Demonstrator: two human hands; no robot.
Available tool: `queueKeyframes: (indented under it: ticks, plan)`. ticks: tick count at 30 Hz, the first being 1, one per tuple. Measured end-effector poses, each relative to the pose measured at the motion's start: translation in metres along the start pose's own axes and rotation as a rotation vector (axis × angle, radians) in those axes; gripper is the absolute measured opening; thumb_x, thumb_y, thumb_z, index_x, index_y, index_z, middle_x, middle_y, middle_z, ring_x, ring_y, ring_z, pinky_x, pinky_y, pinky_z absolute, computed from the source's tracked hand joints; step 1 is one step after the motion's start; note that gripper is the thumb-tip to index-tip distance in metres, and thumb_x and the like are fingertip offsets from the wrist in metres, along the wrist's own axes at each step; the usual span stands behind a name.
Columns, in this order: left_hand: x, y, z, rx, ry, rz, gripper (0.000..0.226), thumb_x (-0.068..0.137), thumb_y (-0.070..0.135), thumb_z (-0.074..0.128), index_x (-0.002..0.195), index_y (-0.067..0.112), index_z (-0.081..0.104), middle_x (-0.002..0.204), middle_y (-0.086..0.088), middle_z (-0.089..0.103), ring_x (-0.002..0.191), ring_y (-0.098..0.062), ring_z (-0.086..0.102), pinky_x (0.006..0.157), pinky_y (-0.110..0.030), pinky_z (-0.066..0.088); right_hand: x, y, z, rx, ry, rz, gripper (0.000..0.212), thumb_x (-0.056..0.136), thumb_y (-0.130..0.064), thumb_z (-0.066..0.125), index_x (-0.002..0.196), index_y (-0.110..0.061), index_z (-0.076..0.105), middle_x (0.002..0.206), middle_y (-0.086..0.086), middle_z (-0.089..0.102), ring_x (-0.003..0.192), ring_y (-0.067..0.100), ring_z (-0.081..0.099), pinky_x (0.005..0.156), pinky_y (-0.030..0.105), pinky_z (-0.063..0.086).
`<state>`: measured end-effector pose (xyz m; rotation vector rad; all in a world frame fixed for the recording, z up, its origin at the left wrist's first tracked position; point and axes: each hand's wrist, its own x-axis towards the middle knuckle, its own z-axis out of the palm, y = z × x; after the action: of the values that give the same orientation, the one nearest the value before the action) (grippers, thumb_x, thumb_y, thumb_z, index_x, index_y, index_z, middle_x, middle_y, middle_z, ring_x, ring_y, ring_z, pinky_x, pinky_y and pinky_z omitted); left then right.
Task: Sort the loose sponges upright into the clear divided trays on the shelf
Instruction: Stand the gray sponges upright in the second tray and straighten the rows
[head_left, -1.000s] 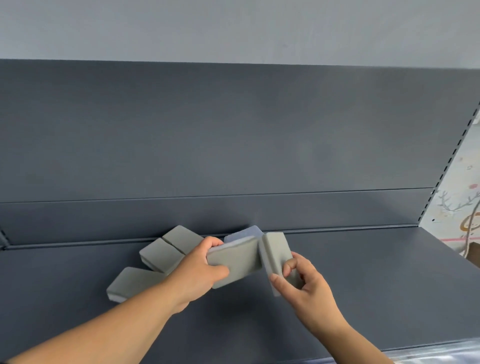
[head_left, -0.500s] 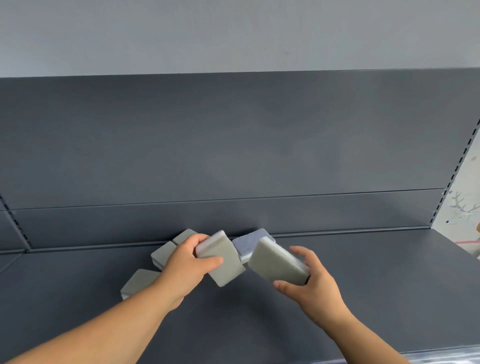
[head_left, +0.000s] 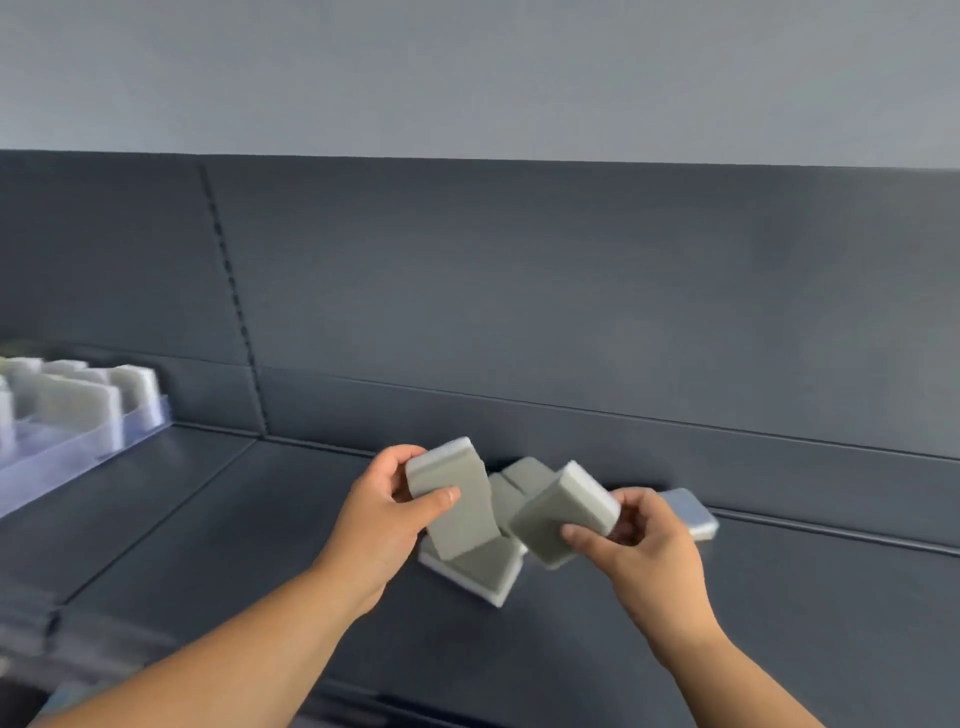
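A little pile (head_left: 519, 483) of grey sponges lies on the dark shelf (head_left: 260, 519), close to the back wall (head_left: 519, 312). Two hands are up in front of this pile, and each one holds a sponge.

The left hand (head_left: 374, 525) is at the left side of the pile. Its thumb lies across the front of the left sponge (head_left: 460, 506) and its fingers curl round the top corner, so it grips the sponge tight. This sponge stands almost upright, leaning a bit, with a white strip along its top edge. It is lifted above the pile.

The right hand (head_left: 654, 556) is at the right side of the pile. It pinches the right sponge (head_left: 563, 514) between the thumb below and the fingers behind. This sponge is tilted, with one corner pointing up. It is off the shelf too, and it is close to the left sponge but not touching it.

At the front of the pile, under the left sponge, a flat sponge (head_left: 478, 571) lies on the shelf with its white side down. Just right of the pile, behind the right hand, lies a blue sponge (head_left: 693, 512) by the back wall.

Far to the left of the pile sits a clear tray (head_left: 111, 444). Pale sponges (head_left: 78, 402) stand upright inside it in rows. They look blurry.
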<state>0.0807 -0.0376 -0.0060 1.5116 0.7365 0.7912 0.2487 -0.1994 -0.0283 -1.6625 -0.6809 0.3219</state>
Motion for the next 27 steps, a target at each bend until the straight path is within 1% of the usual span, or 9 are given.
queueKeyframes:
  ticks: [2,4,7,12,16,19,21,24,27]
  plan:
    - [-0.008,-0.005,-0.041,-0.030,0.057,0.008,0.034,0.080,0.008,0.072,0.105,0.028,0.061,0.101,0.004,0.070,0.092,-0.013,0.062,0.077,-0.025,0.045,-0.005,-0.010,0.037,0.051,-0.067,-0.031,0.029,0.069,-0.018,0.084,0.088,-0.025,0.064,0.083,-0.004,0.070,0.077,0.014,0.063,0.072,0.027,0.051]
    - [-0.019,-0.011,-0.084,-0.052,0.111,0.016,0.035,0.082,0.005,0.070,0.105,0.031,0.062,0.102,0.005,0.070,0.092,-0.011,0.061,0.079,-0.026,0.045,-0.015,-0.022,0.078,0.103,-0.141,-0.057,0.025,0.074,-0.017,0.080,0.092,-0.028,0.067,0.084,-0.010,0.071,0.075,0.006,0.064,0.067,0.018,0.049]
    - [-0.040,-0.021,-0.155,-0.066,0.207,0.028,0.038,0.084,0.002,0.066,0.106,0.032,0.062,0.102,0.005,0.070,0.093,-0.011,0.062,0.082,-0.032,0.047,-0.038,-0.040,0.144,0.153,-0.255,-0.079,0.027,0.080,-0.015,0.074,0.098,-0.033,0.066,0.083,-0.014,0.072,0.075,0.001,0.065,0.063,0.012,0.049]
    - [-0.087,-0.039,-0.281,-0.075,0.375,0.002,0.039,0.086,0.002,0.065,0.109,0.033,0.060,0.104,0.004,0.068,0.098,-0.014,0.063,0.082,-0.033,0.050,-0.090,-0.064,0.259,0.176,-0.424,-0.105,0.031,0.082,-0.014,0.073,0.103,-0.036,0.065,0.092,-0.017,0.072,0.085,0.001,0.066,0.074,0.018,0.048]
    - [-0.126,-0.052,-0.372,-0.048,0.518,-0.044,0.032,0.084,0.004,0.068,0.102,0.027,0.056,0.100,0.001,0.067,0.095,-0.018,0.061,0.085,-0.041,0.050,-0.130,-0.079,0.342,0.179,-0.516,-0.105,0.031,0.081,-0.014,0.074,0.102,-0.035,0.067,0.094,-0.014,0.072,0.088,0.006,0.067,0.078,0.025,0.050]
    - [-0.150,-0.057,-0.431,-0.013,0.580,-0.074,0.031,0.081,0.010,0.073,0.097,0.032,0.058,0.100,-0.001,0.068,0.096,-0.022,0.062,0.082,-0.043,0.051,-0.156,-0.089,0.395,0.205,-0.560,-0.093,0.031,0.080,-0.013,0.074,0.100,-0.035,0.067,0.089,-0.015,0.072,0.085,0.004,0.067,0.074,0.023,0.050]
    - [-0.160,-0.057,-0.463,0.003,0.616,-0.084,0.032,0.081,0.011,0.073,0.098,0.034,0.059,0.102,-0.001,0.068,0.099,-0.023,0.063,0.088,-0.048,0.052,-0.168,-0.094,0.425,0.217,-0.595,-0.077,0.031,0.080,-0.013,0.074,0.101,-0.034,0.067,0.088,-0.015,0.072,0.082,0.003,0.067,0.070,0.021,0.050]
    - [-0.161,-0.057,-0.497,0.018,0.643,-0.098,0.032,0.081,0.011,0.073,0.102,0.032,0.060,0.104,-0.001,0.068,0.101,-0.022,0.063,0.091,-0.049,0.052,-0.175,-0.101,0.463,0.223,-0.610,-0.061,0.030,0.080,-0.017,0.074,0.102,-0.036,0.067,0.091,-0.010,0.072,0.085,0.011,0.067,0.068,0.023,0.050]
    - [-0.147,-0.058,-0.521,0.009,0.652,-0.101,0.032,0.082,0.011,0.072,0.104,0.031,0.059,0.104,-0.001,0.068,0.101,-0.021,0.064,0.091,-0.048,0.053,-0.169,-0.109,0.493,0.247,-0.596,-0.052,0.029,0.081,-0.017,0.073,0.103,-0.035,0.067,0.092,-0.010,0.072,0.087,0.008,0.066,0.066,0.017,0.050]
